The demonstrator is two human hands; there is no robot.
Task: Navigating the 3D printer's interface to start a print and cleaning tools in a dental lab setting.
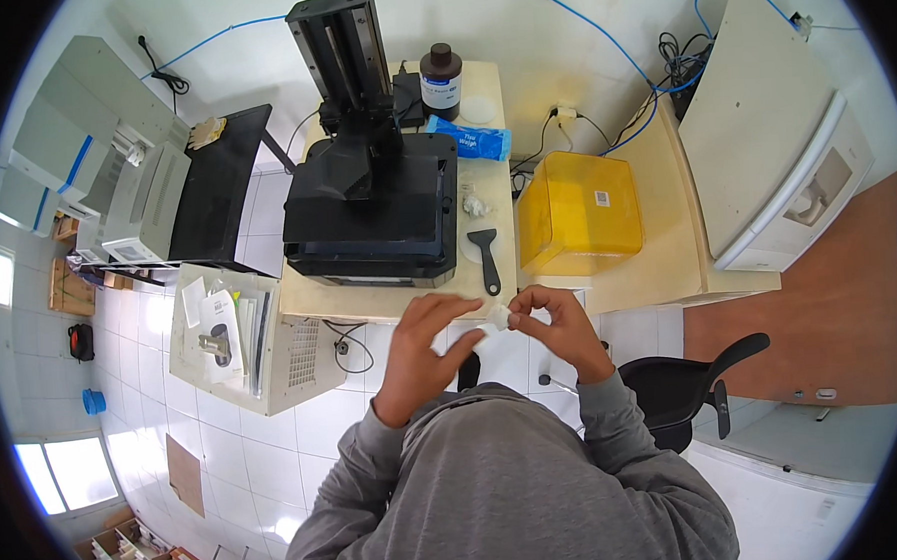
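Pale wood forms the surface (pixel 367 302) at the frame's centre; white tiled floor (pixel 232 470) spreads across the lower left. Just below its front edge, at centre, the right hand (pixel 559 327) pinches a small whitish piece (pixel 497 319) between thumb and fingers; the left hand (pixel 430 349), slightly blurred, holds thumb and fingers apart beside it. A black flat-bladed scraper (pixel 487 261) lies above them, left of a glossy translucent yellow box (pixel 574 212). Fingertips partly cover the piece, so its shape is unclear.
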